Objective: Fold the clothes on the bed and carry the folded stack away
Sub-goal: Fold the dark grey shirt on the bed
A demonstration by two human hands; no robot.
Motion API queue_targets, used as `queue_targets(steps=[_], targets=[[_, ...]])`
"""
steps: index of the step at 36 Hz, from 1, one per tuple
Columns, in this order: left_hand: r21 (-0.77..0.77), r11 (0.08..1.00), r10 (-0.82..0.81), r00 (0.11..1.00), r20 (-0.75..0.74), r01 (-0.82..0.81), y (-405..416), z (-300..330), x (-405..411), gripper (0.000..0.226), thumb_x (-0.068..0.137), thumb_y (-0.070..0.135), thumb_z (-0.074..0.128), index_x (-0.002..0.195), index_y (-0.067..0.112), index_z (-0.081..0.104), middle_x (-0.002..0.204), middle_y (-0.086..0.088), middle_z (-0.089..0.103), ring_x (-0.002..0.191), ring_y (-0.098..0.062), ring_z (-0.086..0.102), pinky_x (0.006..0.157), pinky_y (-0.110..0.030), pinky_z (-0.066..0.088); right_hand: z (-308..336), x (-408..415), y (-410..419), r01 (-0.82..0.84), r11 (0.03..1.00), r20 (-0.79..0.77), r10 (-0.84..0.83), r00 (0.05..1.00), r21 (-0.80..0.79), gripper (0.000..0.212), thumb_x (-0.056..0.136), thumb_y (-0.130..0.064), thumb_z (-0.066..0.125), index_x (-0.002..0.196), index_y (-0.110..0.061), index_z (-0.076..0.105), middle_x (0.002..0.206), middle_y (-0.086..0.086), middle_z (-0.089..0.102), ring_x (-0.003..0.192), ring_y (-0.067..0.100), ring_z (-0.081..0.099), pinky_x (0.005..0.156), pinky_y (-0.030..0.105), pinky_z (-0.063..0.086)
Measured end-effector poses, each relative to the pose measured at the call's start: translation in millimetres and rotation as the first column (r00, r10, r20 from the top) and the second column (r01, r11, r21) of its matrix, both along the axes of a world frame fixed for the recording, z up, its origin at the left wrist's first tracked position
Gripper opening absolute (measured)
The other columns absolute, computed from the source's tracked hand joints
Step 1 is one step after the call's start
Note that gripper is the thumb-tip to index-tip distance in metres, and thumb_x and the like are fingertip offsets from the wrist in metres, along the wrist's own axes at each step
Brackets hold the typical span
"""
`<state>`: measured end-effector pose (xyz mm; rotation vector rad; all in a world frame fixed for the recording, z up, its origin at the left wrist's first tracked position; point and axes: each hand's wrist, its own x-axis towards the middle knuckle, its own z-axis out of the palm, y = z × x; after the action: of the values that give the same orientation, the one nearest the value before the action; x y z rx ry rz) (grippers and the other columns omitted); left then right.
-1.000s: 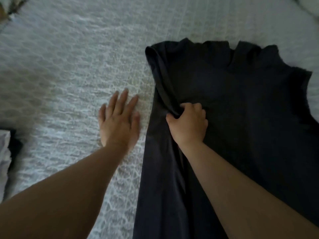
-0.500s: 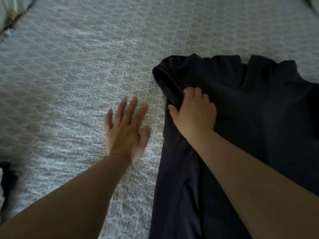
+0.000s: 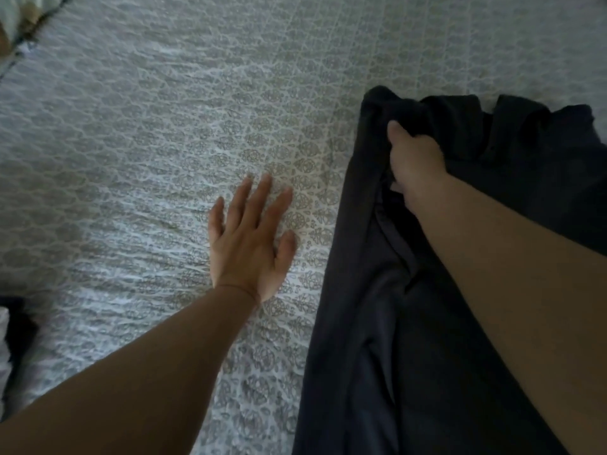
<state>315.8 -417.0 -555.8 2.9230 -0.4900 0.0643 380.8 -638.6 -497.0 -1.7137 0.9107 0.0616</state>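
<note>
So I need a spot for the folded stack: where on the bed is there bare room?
Bare patterned grey bedspread lies beyond and left of the flat left hand. The right side is crowded: the dark navy garment, gripped by the right hand, covers it.

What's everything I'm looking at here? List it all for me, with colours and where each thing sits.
Dark garment: one, navy or black, spread on the right half of the bed, its left edge folded inward.
Bedspread: one, pale grey with a small repeating pattern, covering the whole bed.
Clothes at the left edge: dark and white pieces, mostly cut off, count unclear.
Blurred object: top left corner, too blurred to name.
Left hand: flat, fingers spread, resting on the bedspread beside the garment.
Right hand: gripping bunched fabric near the garment's upper left.
</note>
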Motion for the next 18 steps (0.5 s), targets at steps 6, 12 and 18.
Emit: queue_targets(steps=[6, 12, 18], targets=[[0.001, 1.000, -0.001, 0.999, 0.046, 0.001, -1, -3, 5, 0.058, 0.091, 0.049, 0.018, 0.147, 0.035, 0.026, 0.159, 0.006, 0.015, 0.146, -0.015, 0.006, 0.116, -0.044, 0.000, 14, -53, 4, -0.132, 0.967, -0.073, 0.151, 0.986, 0.220, 0.055, 0.083, -0.051, 0.063, 0.126, -0.016, 0.057, 0.112, 0.004, 0.064, 0.096, 0.022, 0.063, 0.087, 0.036, 0.053], [0.067, 0.998, 0.012, 1.000, 0.028, -0.014, 0, -3, 8, 0.059, 0.091, 0.053, 0.010, 0.148, 0.038, 0.015, 0.160, 0.009, 0.006, 0.146, -0.012, 0.000, 0.117, -0.045, 0.000, 13, -137, 20, -0.224, 0.903, -0.220, 0.318, 0.922, 0.366, 0.014, 0.082, -0.034, 0.069, 0.083, -0.021, 0.064, 0.064, -0.007, 0.070, 0.057, 0.009, 0.067, 0.050, 0.021, 0.054], [0.089, 0.994, 0.076, 0.968, -0.238, -0.057, 3, 7, -6, 0.069, 0.087, 0.067, 0.005, 0.149, 0.039, -0.007, 0.158, 0.009, -0.019, 0.144, -0.013, -0.019, 0.116, -0.044, -0.009, 21, -203, 32, -0.108, 0.910, -0.204, 0.203, 0.958, 0.400, 0.013, 0.096, -0.024, 0.052, 0.094, -0.012, 0.056, 0.081, -0.002, 0.063, 0.070, 0.010, 0.062, 0.068, 0.027, 0.051]])
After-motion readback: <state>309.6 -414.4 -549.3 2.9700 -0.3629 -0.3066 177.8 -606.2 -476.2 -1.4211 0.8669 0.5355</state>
